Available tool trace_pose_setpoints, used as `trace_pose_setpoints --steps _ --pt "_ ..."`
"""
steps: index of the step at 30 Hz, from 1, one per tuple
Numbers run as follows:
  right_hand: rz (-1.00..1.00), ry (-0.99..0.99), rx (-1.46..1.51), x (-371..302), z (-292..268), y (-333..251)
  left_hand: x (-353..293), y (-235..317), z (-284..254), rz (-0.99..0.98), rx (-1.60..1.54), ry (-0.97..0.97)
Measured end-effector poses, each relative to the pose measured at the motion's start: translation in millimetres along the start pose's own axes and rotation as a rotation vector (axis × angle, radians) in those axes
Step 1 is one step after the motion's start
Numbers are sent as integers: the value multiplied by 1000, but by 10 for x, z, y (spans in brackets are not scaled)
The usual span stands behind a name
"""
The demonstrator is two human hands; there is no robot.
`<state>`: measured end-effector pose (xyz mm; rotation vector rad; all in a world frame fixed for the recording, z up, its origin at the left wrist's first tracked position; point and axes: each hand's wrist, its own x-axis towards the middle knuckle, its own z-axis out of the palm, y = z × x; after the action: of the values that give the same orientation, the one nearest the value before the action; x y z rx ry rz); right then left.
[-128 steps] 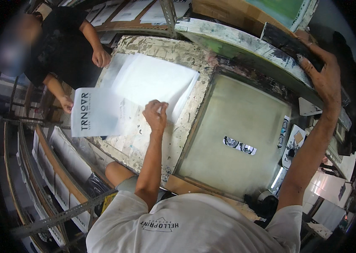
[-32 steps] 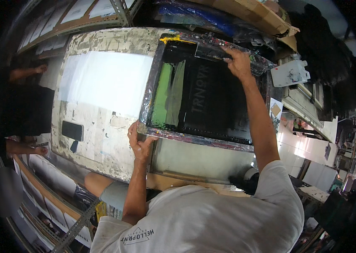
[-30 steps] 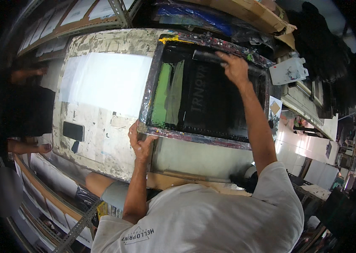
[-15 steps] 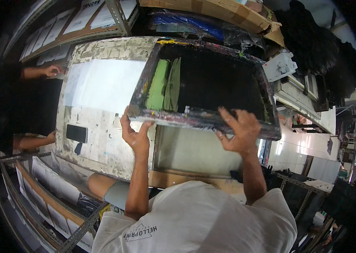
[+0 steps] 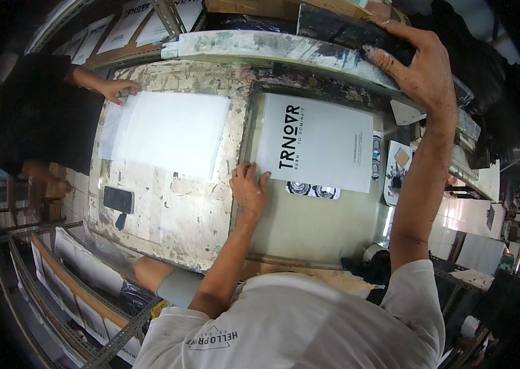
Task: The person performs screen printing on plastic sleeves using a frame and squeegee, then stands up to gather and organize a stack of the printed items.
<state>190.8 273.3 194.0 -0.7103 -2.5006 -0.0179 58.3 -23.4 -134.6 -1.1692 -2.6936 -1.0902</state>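
A screen-printing frame is tipped up at the far side, its pale, paint-stained side facing me. My right hand grips its raised edge near the right end, fingers over a flat black piece whose kind I cannot make out. Below lies a white sheet with black print on a pale, glassy printing bed. My left hand, open with thumb and fingers apart, rests at the bed's left edge beside the sheet's near left corner. Patterned stickers show from under the sheet.
A co-worker's hand touches a stack of blank white sheets on the paint-spotted board to the left. A dark phone lies on that board. Metal shelves stand at the lower left.
The frame has swung up and away from me, uncovering the printed sheet. My right hand rose with it; my left hand let go and moved right and down to the bed's edge.
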Motion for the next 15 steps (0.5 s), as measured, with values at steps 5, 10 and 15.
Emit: trace_pose_setpoints --steps 5,10,15 --pt "2 8 14 94 10 68 13 79 109 -95 -229 19" --pt "76 -45 161 134 7 95 162 307 -69 -521 -838 -92" --pt "40 -81 153 187 -15 81 367 338 -256 -455 -862 42"
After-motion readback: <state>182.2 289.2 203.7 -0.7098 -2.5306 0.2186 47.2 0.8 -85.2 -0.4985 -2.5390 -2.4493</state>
